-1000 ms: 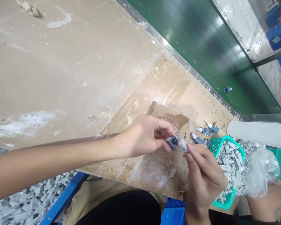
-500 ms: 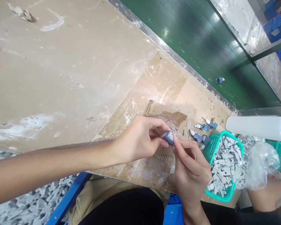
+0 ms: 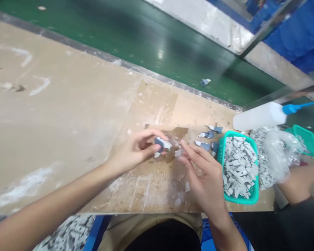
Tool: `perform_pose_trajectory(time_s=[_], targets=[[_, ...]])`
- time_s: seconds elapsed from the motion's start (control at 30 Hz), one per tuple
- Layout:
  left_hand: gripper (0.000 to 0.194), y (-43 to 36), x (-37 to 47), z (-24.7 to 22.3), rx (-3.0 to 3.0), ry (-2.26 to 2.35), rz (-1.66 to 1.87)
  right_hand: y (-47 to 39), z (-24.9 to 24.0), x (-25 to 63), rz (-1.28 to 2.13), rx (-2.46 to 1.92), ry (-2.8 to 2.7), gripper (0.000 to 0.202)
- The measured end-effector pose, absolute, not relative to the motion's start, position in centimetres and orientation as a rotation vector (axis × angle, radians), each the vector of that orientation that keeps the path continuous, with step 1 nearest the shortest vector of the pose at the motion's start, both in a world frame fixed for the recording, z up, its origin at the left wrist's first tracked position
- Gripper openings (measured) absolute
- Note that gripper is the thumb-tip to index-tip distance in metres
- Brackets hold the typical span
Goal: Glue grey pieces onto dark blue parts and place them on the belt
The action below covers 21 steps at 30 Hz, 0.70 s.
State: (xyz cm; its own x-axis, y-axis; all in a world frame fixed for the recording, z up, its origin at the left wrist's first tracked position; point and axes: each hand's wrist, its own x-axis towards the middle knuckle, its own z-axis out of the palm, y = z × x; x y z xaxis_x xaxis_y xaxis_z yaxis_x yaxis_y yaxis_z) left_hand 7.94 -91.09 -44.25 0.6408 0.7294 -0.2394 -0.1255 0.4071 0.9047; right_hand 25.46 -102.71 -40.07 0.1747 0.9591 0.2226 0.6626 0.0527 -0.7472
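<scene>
Pinched in my left hand [image 3: 136, 148] is a small dark blue-grey and white plastic piece [image 3: 161, 143], held over a brown, glue-smeared cardboard patch [image 3: 180, 132]. Motion blurs its detail. My right hand [image 3: 202, 170] is a short way to the right, apart from the piece. Its fingers are stretched forward with the thumb apart, and nothing shows between them. Several similar blue-grey and white pieces [image 3: 206, 134] lie beyond my right hand, beside a green basket [image 3: 255, 188] filled with small light-grey parts [image 3: 239, 164].
A white bottle with a blue nozzle [image 3: 261, 116] lies behind the basket. Clear plastic bag [image 3: 281, 150] and another person's arm [image 3: 298, 181] are at the right. Behind the table runs a green belt [image 3: 115, 38] carrying one piece [image 3: 205, 82]. Grey parts [image 3: 70, 233] fill a blue-edged bin below.
My right hand has come away from the piece and its fingers have opened. The left hand still holds the piece. The whole view has turned and shifted.
</scene>
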Motion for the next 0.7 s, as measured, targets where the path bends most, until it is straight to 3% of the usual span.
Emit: perform_pose_trajectory(time_s=[0.1, 0.23, 0.4, 0.53, 0.7], targets=[[0.004, -90.2, 7.2, -43.3, 0.918, 0.799, 0.628, -104.8, -38.5, 29.6, 0.199, -1.808, -1.420, 0.031], [0.010, -88.1, 7.4, -41.7, 1.102, 0.995, 0.650, -107.2, -38.4, 37.0, -0.089, -2.117, -1.383, 0.021], [0.043, -81.7, 10.7, -41.2, 1.423, 1.283, 0.785, -105.9, -39.8, 40.7, 0.003, -2.454, -1.553, 0.016], [0.030, -75.0, 14.5, -41.6, 1.624, 1.652, 0.857, -103.7, -39.3, 39.4, 0.210, -2.839, -1.543, 0.025], [0.027, -70.9, 17.9, -42.1, 1.778, 1.810, 0.774, -102.9, -38.6, 39.3, 0.369, -2.867, -1.490, 0.018]])
